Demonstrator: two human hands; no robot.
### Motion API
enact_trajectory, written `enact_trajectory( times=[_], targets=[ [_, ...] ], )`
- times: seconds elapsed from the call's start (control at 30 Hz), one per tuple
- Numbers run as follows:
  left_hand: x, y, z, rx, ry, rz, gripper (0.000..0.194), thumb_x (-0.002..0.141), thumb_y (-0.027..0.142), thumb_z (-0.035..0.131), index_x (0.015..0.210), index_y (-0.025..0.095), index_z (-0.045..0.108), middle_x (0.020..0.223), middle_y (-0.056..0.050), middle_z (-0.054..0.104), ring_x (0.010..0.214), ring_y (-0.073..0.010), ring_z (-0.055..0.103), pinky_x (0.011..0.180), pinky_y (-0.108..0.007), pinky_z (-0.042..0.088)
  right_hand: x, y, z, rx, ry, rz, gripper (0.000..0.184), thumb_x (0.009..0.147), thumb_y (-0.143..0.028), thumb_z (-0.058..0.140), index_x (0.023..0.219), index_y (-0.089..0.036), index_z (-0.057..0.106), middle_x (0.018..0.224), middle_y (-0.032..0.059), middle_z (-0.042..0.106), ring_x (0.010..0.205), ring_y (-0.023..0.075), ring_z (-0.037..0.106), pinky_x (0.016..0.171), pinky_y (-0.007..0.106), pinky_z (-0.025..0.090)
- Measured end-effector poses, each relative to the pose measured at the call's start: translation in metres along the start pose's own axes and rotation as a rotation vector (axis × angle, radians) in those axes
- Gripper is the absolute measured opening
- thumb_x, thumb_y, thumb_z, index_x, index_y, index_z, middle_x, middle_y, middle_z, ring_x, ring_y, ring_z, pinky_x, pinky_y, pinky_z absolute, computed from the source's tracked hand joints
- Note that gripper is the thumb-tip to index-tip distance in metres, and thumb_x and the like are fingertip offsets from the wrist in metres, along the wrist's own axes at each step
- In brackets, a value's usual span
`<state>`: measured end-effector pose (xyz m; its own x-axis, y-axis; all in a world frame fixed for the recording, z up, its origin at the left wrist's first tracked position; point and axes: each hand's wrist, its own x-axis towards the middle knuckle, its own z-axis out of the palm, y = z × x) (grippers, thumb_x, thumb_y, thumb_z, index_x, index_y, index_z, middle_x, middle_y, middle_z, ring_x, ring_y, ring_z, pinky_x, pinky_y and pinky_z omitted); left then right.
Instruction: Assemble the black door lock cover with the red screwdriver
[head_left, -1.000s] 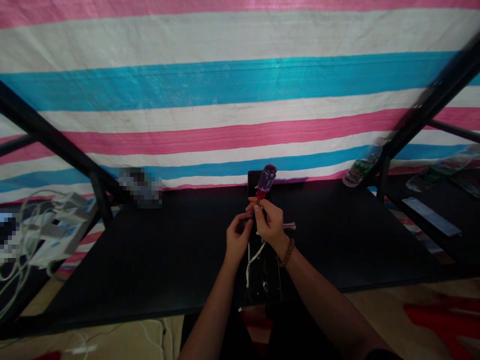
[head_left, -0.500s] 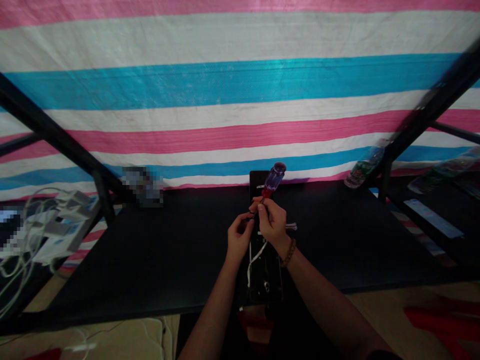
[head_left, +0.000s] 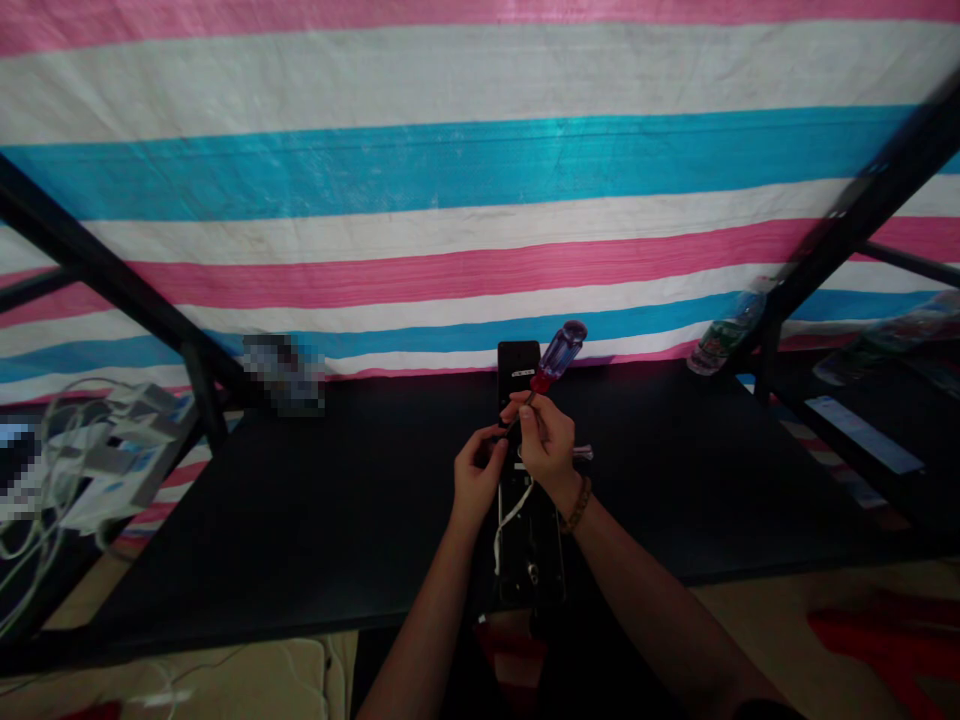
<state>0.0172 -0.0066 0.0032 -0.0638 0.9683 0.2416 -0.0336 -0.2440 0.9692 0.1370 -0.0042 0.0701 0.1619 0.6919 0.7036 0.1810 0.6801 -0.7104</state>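
My right hand (head_left: 550,440) is closed round the metal shaft of a screwdriver (head_left: 562,350), which leans with its clear purple and red handle up and to the right. My left hand (head_left: 480,470) pinches close to the screwdriver's lower end; what lies between its fingertips is too small to make out. Beneath both hands a long black device (head_left: 517,358) lies on the black table, its middle partly hidden. A white cable (head_left: 514,518) runs along its nearer half. Just right of my right hand, a short shiny bar (head_left: 583,453) sticks out.
A plastic bottle (head_left: 727,335) leans at the table's back right, by a black metal post (head_left: 765,345). White cables and adapters (head_left: 112,440) lie on the left. Behind the table (head_left: 337,520) hangs a striped sheet (head_left: 450,160). A blurred-out item (head_left: 285,375) sits back left.
The screwdriver's handle has tipped further to the right. Both hands stay almost in the same place over the black device.
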Motion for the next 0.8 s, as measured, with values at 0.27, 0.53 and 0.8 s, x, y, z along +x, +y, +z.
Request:
enact_trajectory(
  times=[0.27, 0.53, 0.8],
  targets=[
    [0.0006, -0.0019, -0.0002, 0.007, 0.004, -0.011, 0.024, 0.080, 0.034, 0.073, 0.098, 0.018, 0.072, 0.085, -0.003, 0.072, 0.074, -0.0158, 0.065, 0.068, -0.025, 0.051, 0.0013, 0.0003, -0.0004, 0.036, 0.032, 0.002, 0.018, 0.101, -0.026, 0.047, 0.107, -0.022, 0.064, 0.082, 0.0028, 0.069, 0.072, 0.0152, 0.067, 0.067, 0.028, 0.056],
    [-0.0007, -0.0062, -0.0010, 0.022, 0.018, 0.001, 0.024, 0.081, 0.034, 0.072, 0.099, 0.017, 0.073, 0.094, -0.006, 0.076, 0.078, -0.0171, 0.068, 0.073, -0.027, 0.053, 0.0023, -0.0011, -0.0008, 0.032, 0.032, 0.003, 0.018, 0.101, -0.027, 0.046, 0.105, -0.023, 0.063, 0.082, 0.0025, 0.070, 0.071, 0.0155, 0.067, 0.067, 0.029, 0.056],
    [-0.0025, -0.0014, -0.0015, 0.079, 0.026, 0.061, 0.022, 0.087, 0.037, 0.067, 0.096, 0.017, 0.071, 0.096, -0.008, 0.075, 0.090, -0.0211, 0.071, 0.082, -0.032, 0.055, 0.0001, 0.0047, 0.0009, 0.024, 0.122, 0.064, 0.018, 0.102, -0.032, 0.046, 0.105, -0.022, 0.061, 0.079, 0.0013, 0.069, 0.069, 0.0155, 0.066, 0.064, 0.029, 0.054]
  ],
)
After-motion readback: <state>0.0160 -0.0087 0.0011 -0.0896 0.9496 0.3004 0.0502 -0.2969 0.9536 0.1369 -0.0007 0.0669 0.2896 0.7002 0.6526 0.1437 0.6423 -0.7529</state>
